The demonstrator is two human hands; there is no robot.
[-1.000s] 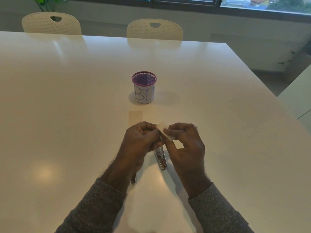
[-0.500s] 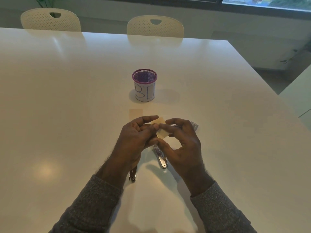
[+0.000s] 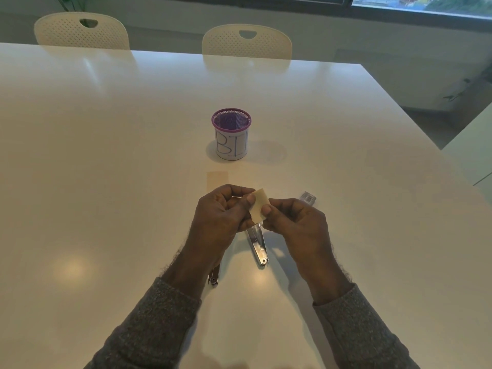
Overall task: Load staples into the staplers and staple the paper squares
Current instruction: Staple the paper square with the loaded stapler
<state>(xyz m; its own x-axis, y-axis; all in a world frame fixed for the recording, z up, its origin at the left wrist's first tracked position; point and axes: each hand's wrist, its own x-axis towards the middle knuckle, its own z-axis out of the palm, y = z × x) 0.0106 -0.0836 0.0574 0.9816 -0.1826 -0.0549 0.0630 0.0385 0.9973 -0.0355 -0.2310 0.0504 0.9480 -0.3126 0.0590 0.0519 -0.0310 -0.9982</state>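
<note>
A small cream paper square (image 3: 259, 205) is held up between both hands over the table. My left hand (image 3: 222, 214) pinches its left edge and my right hand (image 3: 295, 222) pinches its lower right edge. Under the hands a metal stapler (image 3: 257, 245) lies on the table, its far end hidden by the fingers. A second stapler (image 3: 214, 277) shows only its near tip below my left wrist. A small staple box (image 3: 308, 197) lies just beyond my right hand.
A purple mesh cup (image 3: 231, 134) with a white label stands farther back at centre. A pale paper strip (image 3: 217, 179) lies between it and my hands. Two cream chairs (image 3: 246, 41) stand at the white table's (image 3: 106, 182) far edge.
Both hands have lifted and turned the paper square so its face shows flatter to the camera. The right hand has shifted right, uncovering more of the staple box.
</note>
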